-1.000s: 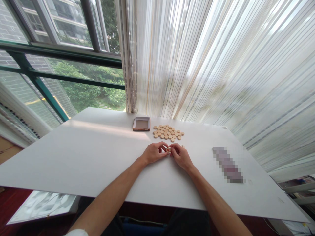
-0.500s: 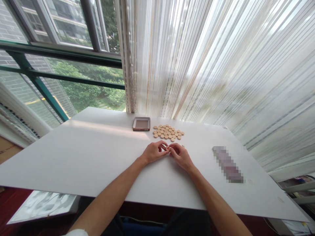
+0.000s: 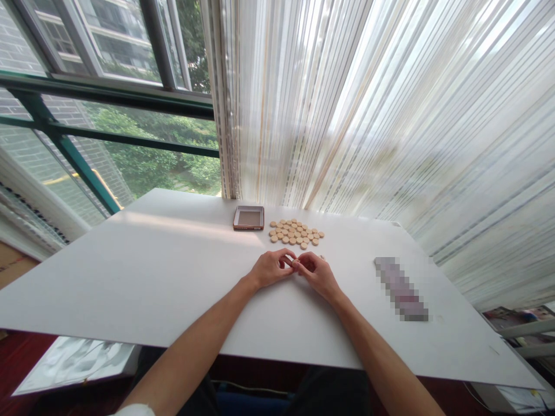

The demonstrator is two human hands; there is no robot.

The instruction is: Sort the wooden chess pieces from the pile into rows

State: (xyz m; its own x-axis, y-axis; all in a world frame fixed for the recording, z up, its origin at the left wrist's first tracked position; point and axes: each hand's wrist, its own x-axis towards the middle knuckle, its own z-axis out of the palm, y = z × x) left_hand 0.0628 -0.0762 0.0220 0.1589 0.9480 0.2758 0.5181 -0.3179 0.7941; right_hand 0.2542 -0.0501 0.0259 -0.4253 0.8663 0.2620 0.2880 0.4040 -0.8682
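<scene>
Striped sheer curtains [image 3: 373, 110] hang beside a green-framed window [image 3: 117, 99].

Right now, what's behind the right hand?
Just past the right hand, a small pale object peeks out; farther back lie wooden discs on the white table. The hand covers the tabletop directly behind it, so anything there can't be seen.

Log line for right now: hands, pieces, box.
left hand: pinching disc, mostly hidden | right hand: on same disc | pale discs: clustered beyond hands | open box: left of cluster
</scene>
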